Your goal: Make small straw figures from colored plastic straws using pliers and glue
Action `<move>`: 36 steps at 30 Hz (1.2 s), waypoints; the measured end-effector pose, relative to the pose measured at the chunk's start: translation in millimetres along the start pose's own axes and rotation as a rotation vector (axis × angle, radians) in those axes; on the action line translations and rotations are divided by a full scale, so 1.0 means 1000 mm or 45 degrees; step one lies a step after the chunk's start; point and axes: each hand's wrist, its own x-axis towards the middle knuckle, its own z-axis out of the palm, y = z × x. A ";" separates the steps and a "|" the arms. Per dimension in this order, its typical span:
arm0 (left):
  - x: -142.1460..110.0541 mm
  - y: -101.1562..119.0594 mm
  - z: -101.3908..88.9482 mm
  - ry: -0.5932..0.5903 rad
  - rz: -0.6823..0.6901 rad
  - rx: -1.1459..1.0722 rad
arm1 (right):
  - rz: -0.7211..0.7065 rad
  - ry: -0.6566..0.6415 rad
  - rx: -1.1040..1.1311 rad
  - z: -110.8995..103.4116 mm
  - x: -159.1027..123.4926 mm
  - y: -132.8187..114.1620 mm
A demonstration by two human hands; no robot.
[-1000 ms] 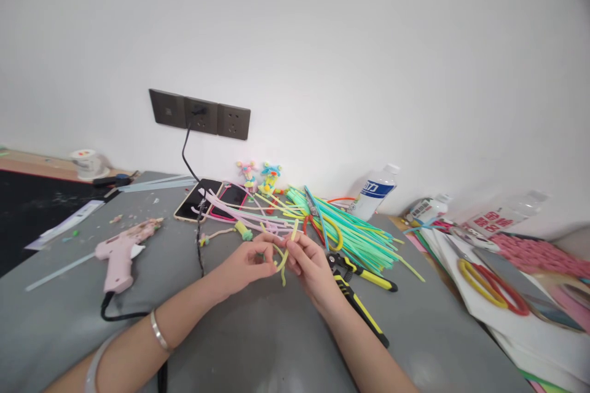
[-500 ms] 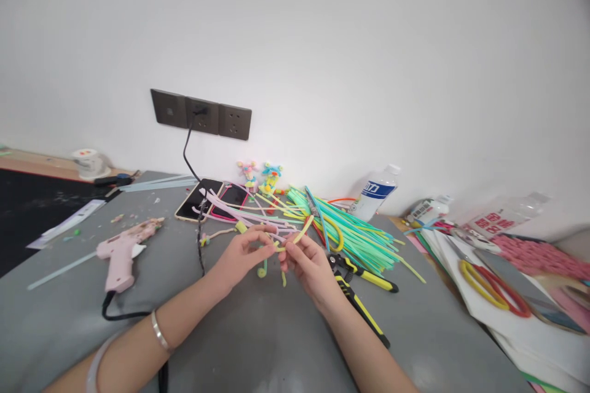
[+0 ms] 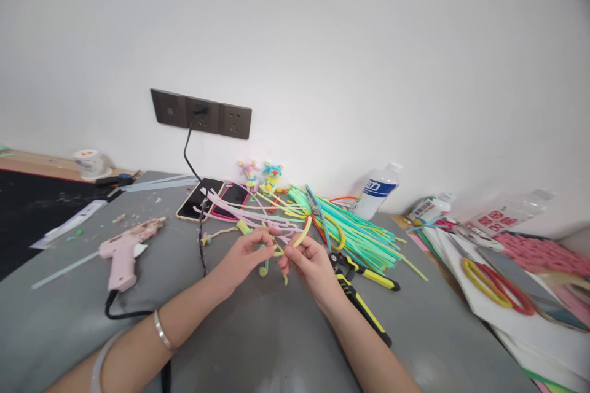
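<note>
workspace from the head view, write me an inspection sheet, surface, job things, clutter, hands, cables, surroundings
Surface: grey table, small scraps near the glue gun
Job's things: yellow stem bent in the fingers; green stem bundle fanned out behind the right hand
Clutter: pink glue gun, two phones partly under pink stems, yellow-black pliers lying open
Hands: left hand and right hand both pinch the yellow stem
Cables: black cord plugged in, crosses one phone; another runs from the glue gun under the left arm
Surroundings: white wall, socket panel; other people: nothing seen
</note>
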 end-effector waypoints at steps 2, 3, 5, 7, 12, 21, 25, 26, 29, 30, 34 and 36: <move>0.000 0.001 0.000 -0.014 -0.030 0.017 | 0.003 0.001 0.005 -0.001 0.000 0.000; 0.000 0.001 0.000 -0.016 -0.039 0.024 | -0.001 -0.004 -0.001 -0.002 0.000 0.000; 0.001 0.000 0.000 -0.013 -0.043 0.036 | -0.013 -0.024 -0.014 -0.002 0.000 0.000; 0.001 0.000 -0.001 -0.008 -0.026 0.048 | -0.022 -0.037 -0.015 -0.002 0.000 0.000; 0.001 0.000 -0.002 -0.065 0.030 0.076 | 0.007 -0.036 0.047 -0.001 0.000 0.000; -0.002 0.003 0.000 -0.196 0.114 0.045 | 0.124 -0.154 0.081 -0.003 -0.001 -0.009; -0.002 0.002 0.000 -0.139 0.142 0.062 | 0.173 -0.085 0.152 -0.003 0.000 -0.008; -0.001 0.002 -0.001 -0.113 0.139 0.070 | 0.182 -0.074 0.170 -0.002 0.000 -0.008; 0.000 0.001 -0.002 -0.034 0.133 0.114 | 0.167 -0.064 0.218 -0.001 0.000 -0.006; 0.000 0.001 -0.002 -0.006 0.129 0.125 | 0.152 -0.060 0.233 0.000 0.000 -0.005; 0.002 0.000 -0.003 0.059 0.117 0.138 | 0.123 -0.039 0.266 0.001 0.000 -0.005; 0.002 -0.002 -0.004 0.050 0.128 0.147 | 0.138 -0.037 0.253 0.003 0.000 -0.004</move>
